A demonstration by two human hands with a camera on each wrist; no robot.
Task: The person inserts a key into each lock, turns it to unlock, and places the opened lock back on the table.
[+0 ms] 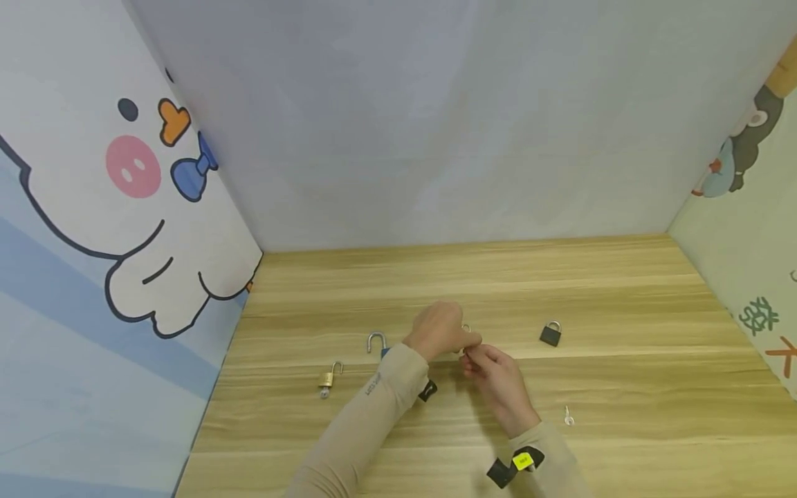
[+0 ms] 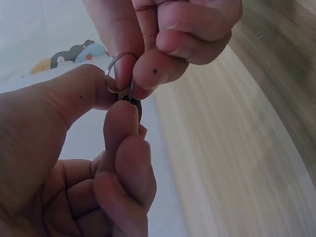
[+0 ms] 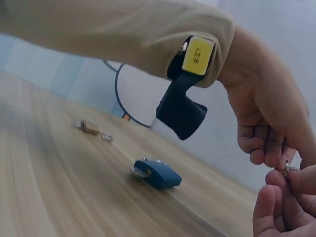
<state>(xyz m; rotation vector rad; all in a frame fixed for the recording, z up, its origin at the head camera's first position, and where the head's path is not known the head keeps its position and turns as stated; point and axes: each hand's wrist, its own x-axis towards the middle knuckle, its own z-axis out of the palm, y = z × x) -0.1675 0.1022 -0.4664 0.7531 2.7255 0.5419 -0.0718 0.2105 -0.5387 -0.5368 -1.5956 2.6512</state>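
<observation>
My left hand (image 1: 438,330) and right hand (image 1: 498,387) meet fingertip to fingertip over the middle of the table. Between them is a thin silver ring (image 2: 113,63), the size of a key ring, pinched by my right fingers in the left wrist view. Left thumb and index finger pinch a small metal piece (image 2: 123,96) at the ring's lower side; fingers hide most of it, and its kind cannot be told. Just beyond the hands shows a small silver loop (image 1: 466,328); whether it is held or lies on the table is unclear.
A brass padlock (image 1: 326,380), shackle open and key in its base, lies left. Beside my left sleeve is a blue padlock (image 3: 160,174) with its shackle open. To the right are a black padlock (image 1: 551,335) and a loose key (image 1: 569,417). Printed panels enclose the wooden table (image 1: 647,332).
</observation>
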